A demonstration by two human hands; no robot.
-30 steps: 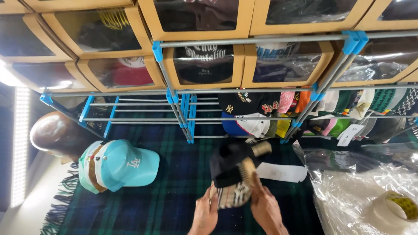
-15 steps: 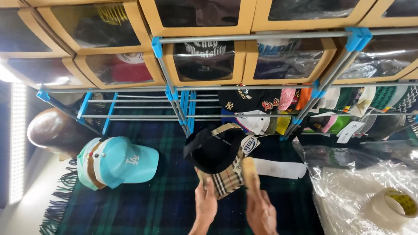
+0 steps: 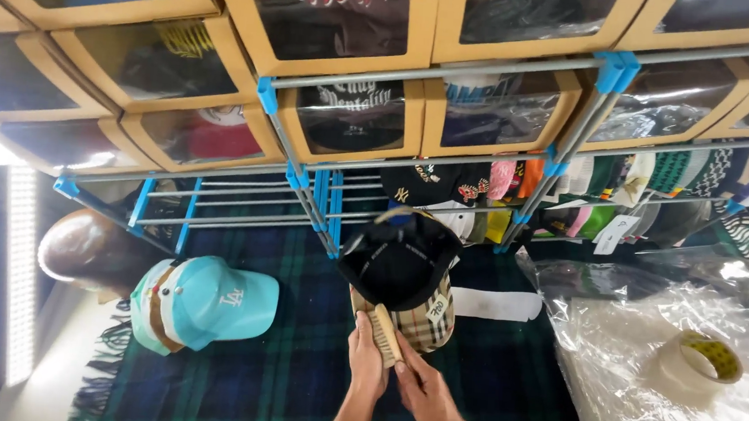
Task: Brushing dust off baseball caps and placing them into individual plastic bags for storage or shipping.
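Cap: plaid cap [image 3: 415, 316] w/ black underside, centre of green tartan cloth [image 3: 291, 364].
Brush: wooden brush [image 3: 385, 332] against cap's near edge.
Left hand [image 3: 367, 368]: closed, steadying cap.
Right hand [image 3: 422, 392]: gripping brush.
Tip: I'd use short, light strokes, cap braced.
Nearby: teal cap [image 3: 207, 300] left; tape roll [image 3: 696, 362] right.

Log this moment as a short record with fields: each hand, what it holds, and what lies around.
left hand: steadies the plaid cap from below
right hand: holds a small wooden brush against the plaid cap
plaid cap: tan check, black inside facing up, a small tag on it
surface: dark green tartan blanket
left of hands: light blue cap
right of hands: clear plastic sheet with a tape roll on it
behind: metal rack with blue joints, windowed boxes of caps above
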